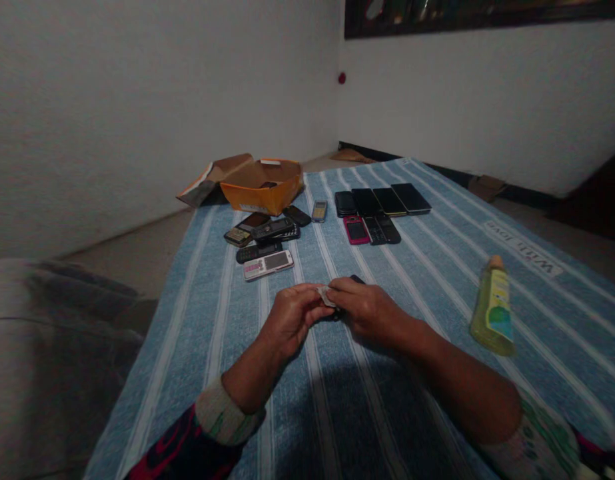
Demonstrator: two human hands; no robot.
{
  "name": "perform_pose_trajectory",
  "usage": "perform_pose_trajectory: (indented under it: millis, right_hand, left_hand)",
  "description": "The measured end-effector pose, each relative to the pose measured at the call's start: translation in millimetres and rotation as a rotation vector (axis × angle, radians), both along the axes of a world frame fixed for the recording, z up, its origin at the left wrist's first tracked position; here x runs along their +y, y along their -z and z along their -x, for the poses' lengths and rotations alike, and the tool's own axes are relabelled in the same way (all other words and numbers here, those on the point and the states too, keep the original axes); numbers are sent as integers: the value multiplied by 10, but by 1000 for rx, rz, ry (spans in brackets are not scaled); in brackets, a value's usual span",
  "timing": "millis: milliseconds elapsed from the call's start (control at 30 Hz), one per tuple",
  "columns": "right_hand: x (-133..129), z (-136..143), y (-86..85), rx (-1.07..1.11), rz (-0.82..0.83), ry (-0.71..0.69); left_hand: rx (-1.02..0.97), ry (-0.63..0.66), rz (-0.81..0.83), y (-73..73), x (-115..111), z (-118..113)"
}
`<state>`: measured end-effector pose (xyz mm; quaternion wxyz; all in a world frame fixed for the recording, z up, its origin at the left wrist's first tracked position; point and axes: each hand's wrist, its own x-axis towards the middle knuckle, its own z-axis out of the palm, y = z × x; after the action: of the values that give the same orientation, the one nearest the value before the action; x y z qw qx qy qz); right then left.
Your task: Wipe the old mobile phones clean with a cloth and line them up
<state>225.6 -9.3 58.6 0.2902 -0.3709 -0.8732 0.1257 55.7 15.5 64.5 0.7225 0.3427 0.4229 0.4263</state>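
My left hand (292,319) and my right hand (374,312) meet over the middle of the bed-like striped surface. Both have their fingers closed at a small whitish piece (326,296), perhaps paper or cloth; its kind does not show. A dark object (357,279), possibly a phone, peeks out beyond my right hand, which hides most of it. I cannot tell whether it is held or lies on the cloth. Nearest past my left hand is a white and pink phone (268,265), beside a black keypad phone (258,251).
Several other old phones (273,229) lie in a loose pile before an open orange box (262,193). A small phone (319,211) lies alone. Further right, dark phones (366,202) and a pink phone (356,230) form two rows. A yellow-green bottle (493,310) lies at right on the striped cloth (437,287).
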Motion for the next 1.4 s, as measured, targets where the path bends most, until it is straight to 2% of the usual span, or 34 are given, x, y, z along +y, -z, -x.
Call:
perform_pose_trajectory:
  millis: [100,200,267,367,467,533,633,733,967,1267,1400]
  right_hand:
    - [7,-38,-4,-28,2,54]
    - [21,-79,-3,-33,-17,104]
    - [31,-95,10,-43,-27,139]
    - [36,-91,35,-81,1,178]
    - [30,-73,51,-152,51,209]
    - [28,-67,56,-208,79,222]
    - [28,-66,55,-274,108,231]
    - [25,-59,36,-336,136,263]
    - [16,-35,-41,-478,175,367]
    - [-84,174,28,-429,123,201]
    - [-35,112,44,-430,121,233]
  left_hand:
    - [92,-3,-71,12,-25,-19]
    - [280,-4,-190,38,-34,-13]
    - [471,-11,-329,66,-34,6]
    - [821,-5,-623,107,-51,32]
    - [1127,88,-875,128,-101,35]
    - [1267,170,-928,131,-140,27]
    - [1394,253,-910,125,-178,17]
    - [1443,271,-889,124,-178,18]
    - [1408,267,-899,141,-160,24]
    - [1352,200,-952,196,-162,13]
    - [1353,196,-945,212,-165,13]
